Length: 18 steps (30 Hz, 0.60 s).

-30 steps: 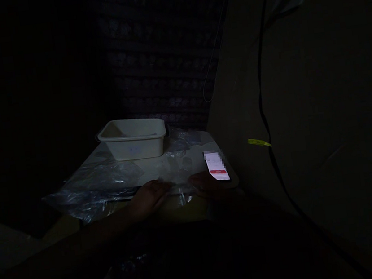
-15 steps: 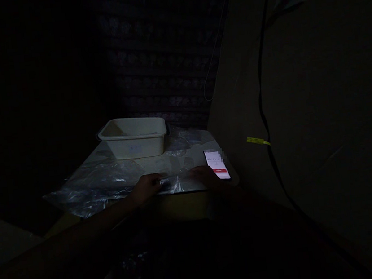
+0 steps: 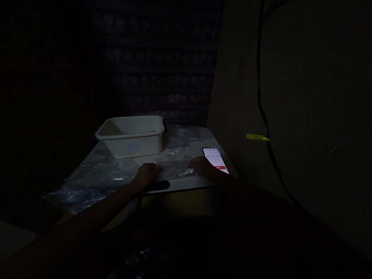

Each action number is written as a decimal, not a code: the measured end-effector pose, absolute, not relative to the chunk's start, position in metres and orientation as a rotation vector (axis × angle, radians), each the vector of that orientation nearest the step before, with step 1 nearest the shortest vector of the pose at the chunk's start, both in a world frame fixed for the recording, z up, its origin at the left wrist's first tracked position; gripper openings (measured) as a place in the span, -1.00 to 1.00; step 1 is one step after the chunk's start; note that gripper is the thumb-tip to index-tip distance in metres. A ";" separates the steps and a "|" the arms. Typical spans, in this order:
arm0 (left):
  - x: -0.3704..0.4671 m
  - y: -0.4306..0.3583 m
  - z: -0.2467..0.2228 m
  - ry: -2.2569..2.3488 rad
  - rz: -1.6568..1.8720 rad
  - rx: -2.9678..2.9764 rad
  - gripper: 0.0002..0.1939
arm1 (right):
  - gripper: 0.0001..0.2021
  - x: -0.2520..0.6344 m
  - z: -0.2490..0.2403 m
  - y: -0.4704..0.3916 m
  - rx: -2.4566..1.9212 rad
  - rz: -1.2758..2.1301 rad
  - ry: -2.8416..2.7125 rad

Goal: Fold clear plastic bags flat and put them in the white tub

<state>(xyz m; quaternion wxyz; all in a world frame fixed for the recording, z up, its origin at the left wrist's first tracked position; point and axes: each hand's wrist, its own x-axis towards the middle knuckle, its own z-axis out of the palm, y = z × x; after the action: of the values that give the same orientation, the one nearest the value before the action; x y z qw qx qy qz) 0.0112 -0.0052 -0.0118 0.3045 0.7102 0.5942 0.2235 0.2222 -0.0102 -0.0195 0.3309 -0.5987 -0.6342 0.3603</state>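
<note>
A small clear plastic bag [image 3: 175, 169] is stretched between my two hands, just over the near part of the white table [image 3: 191, 182]. My left hand [image 3: 147, 175] is closed on its left end, and my right hand [image 3: 202, 166] grips its right end. Below my left hand, at the table's front edge, a dark elongated object [image 3: 159, 185] shows; its kind is too dim to tell. Beside my right hand lies a lit phone [image 3: 214, 157] with a timer on its screen, partly covered by the hand.
A cream plastic tub [image 3: 135, 144] stands at the back left of the table. Crumpled clear plastic [image 3: 99, 179] spreads over the left side, with more plastic [image 3: 184, 136] behind the tub. A dark cable [image 3: 261, 98] with a yellow tag [image 3: 255, 137] hangs along the right wall.
Both hands have lifted slightly away from the table's front edge, carrying the clear plastic with them. The dark elongated object at the edge now shows more plainly.
</note>
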 end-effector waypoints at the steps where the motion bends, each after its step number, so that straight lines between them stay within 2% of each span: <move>1: 0.012 -0.005 -0.011 1.584 0.605 1.845 -0.74 | -0.83 0.223 -0.020 -0.010 -1.586 0.959 -1.632; 4: 0.013 -0.003 -0.012 1.597 0.648 1.773 -0.73 | -0.83 0.222 -0.020 -0.009 -1.640 1.017 -1.534; 9: 0.009 0.000 -0.014 1.538 0.677 1.654 -0.60 | -0.80 0.217 -0.017 -0.008 -1.633 1.116 -1.434; 13: 0.004 -0.004 -0.010 1.514 0.630 1.605 -0.61 | -0.73 0.214 -0.021 -0.005 -1.696 1.024 -1.441; 18: -0.004 -0.009 -0.002 1.591 0.559 1.744 -0.63 | -0.73 0.211 -0.026 -0.001 -1.769 0.903 -1.553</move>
<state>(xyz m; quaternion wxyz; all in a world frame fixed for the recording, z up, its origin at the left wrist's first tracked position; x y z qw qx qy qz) -0.0044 -0.0089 -0.0022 0.3503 0.6733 0.6143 0.2159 0.2112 -0.0009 -0.0258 0.3053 -0.6681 -0.5866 0.3411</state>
